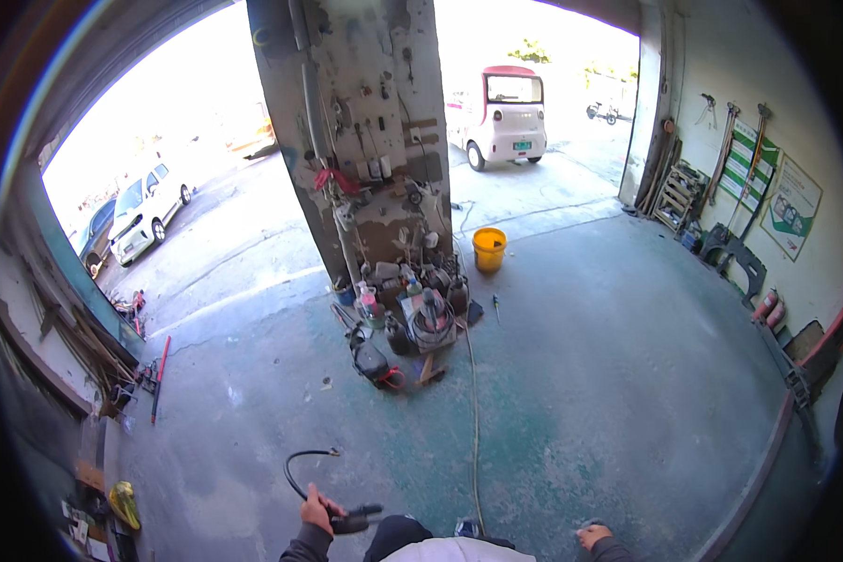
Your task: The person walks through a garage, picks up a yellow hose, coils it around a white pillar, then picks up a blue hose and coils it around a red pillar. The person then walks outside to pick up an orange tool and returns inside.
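Observation:
My left hand [317, 510] is closed round a black hand-held air tool [354, 518] that looks like a tire inflator. From it a short black hose [293, 468] curves up and over, with a small metal fitting at its end. My right hand [592, 536] is low on the right, its fingers curled. A small greyish shape shows at its fingertips, too indistinct to name. Between my hands, a long thin hose [475, 421] runs along the floor from the pillar toward my feet.
Ahead stands a pillar [365, 140] hung with tools, with bottles and a black bag [370, 361] at its foot. A yellow bucket [489, 251] stands beside it. A red bar [161, 379] lies left; fire extinguishers [766, 305] line the right wall. Outside is a small white-pink vehicle [515, 117].

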A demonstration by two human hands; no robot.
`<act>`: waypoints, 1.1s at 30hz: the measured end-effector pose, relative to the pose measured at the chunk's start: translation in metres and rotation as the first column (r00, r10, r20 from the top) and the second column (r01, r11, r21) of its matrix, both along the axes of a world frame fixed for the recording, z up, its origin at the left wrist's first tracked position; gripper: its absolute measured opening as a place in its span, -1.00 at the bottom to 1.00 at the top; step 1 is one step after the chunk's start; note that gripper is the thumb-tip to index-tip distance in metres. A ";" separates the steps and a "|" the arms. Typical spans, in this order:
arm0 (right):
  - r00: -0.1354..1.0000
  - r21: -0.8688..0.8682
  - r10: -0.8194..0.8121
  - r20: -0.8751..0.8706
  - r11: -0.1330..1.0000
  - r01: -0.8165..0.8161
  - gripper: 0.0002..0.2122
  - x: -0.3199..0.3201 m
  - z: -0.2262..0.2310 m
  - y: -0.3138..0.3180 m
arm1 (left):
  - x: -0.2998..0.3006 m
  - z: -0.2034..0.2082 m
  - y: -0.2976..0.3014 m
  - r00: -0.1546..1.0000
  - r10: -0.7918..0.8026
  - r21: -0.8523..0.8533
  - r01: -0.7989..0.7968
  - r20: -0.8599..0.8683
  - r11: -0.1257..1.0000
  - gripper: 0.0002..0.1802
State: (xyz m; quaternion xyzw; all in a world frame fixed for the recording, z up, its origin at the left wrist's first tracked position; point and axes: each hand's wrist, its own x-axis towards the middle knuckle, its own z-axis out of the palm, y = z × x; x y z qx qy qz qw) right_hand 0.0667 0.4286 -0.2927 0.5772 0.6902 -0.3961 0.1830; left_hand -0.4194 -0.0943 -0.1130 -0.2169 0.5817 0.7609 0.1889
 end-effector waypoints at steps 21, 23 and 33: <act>0.617 -0.150 0.631 -0.470 0.632 -0.760 -0.39 -0.810 0.144 -0.131 | -0.374 0.045 -0.003 0.742 -0.663 -0.754 0.491 0.100 0.437 -0.45; 0.743 -0.520 0.376 -0.554 0.541 -0.661 -0.41 -0.890 0.183 -0.180 | -0.407 0.086 0.033 0.590 -0.808 -0.867 0.404 0.003 0.292 -0.44; 0.414 -0.740 -0.652 -0.635 0.361 -0.567 -0.75 -1.174 0.374 -0.231 | -0.601 0.089 0.057 0.744 -0.665 -0.635 0.480 -0.072 0.606 -0.50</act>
